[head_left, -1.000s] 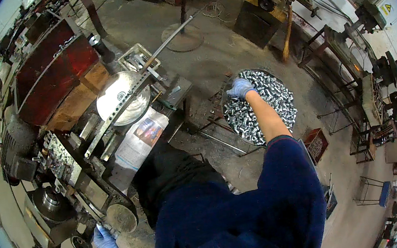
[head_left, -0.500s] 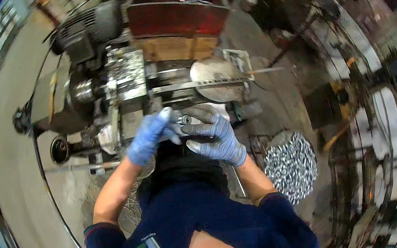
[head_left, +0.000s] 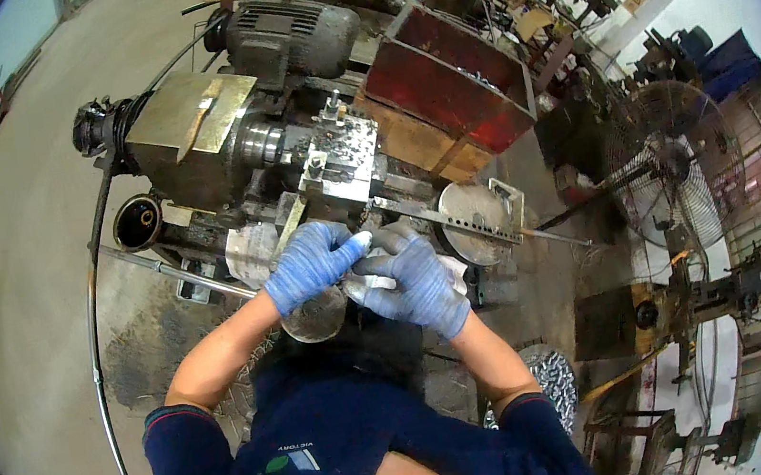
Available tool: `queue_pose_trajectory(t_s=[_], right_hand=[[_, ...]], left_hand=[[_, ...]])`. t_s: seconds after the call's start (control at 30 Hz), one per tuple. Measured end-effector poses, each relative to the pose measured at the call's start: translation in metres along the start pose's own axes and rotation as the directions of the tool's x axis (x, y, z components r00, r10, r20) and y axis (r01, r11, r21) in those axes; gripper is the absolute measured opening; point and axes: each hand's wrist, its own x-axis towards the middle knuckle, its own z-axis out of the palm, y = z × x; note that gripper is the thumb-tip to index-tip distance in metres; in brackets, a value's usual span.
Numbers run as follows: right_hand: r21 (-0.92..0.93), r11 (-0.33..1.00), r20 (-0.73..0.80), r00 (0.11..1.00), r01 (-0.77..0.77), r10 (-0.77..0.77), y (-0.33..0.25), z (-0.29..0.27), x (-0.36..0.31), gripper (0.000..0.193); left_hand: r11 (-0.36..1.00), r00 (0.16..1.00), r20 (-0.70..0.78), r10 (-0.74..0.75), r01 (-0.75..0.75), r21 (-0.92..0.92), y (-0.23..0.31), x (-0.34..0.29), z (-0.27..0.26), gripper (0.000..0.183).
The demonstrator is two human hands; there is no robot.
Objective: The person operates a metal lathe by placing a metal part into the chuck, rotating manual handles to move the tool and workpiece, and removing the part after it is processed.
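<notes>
My left hand (head_left: 317,265), in a blue knit glove with a whitish fingertip coating, is closed, its thumb and fingertips pressed together. Touching it, my right hand (head_left: 417,283), gloved alike, has its fingers curled in. Whatever lies between the fingertips is covered by them and cannot be made out. Both hands are just in front of a machine with a bright metal block (head_left: 342,161) strewn with shavings. A perforated metal bar (head_left: 445,219) runs from that block toward a round metal disc (head_left: 478,229). Below my hands is a round, flat-topped surface (head_left: 315,321).
A brush (head_left: 197,122) lies on the machine housing (head_left: 156,142), left of the spindle. Behind are a motor (head_left: 292,38) and a red bin (head_left: 446,80). Shiny metal pieces (head_left: 553,383) fill a container beside my right elbow. A fan (head_left: 673,156) stands to the right.
My view has swung, so the machine appears tilted. My hands have drawn together. The small round metal part with a hole, visible between them before, is now hidden.
</notes>
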Motion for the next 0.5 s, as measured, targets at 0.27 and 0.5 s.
queue_pose_trajectory(t_s=[0.27, 0.5], right_hand=[[-0.096, 0.993, 0.146, 0.988, 0.071, -0.057, 0.011, 0.017, 0.084, 0.042], [-0.404, 0.910, 0.356, 0.900, -0.096, 0.253, 0.058, 0.058, 0.183, 0.060]], left_hand=[[0.949, 0.991, -0.136, -0.007, 0.049, 0.311, -0.035, -0.065, -0.111, 0.050], [0.439, 0.676, -0.716, -0.175, 0.704, 0.558, -0.115, -0.202, -0.210, 0.041]])
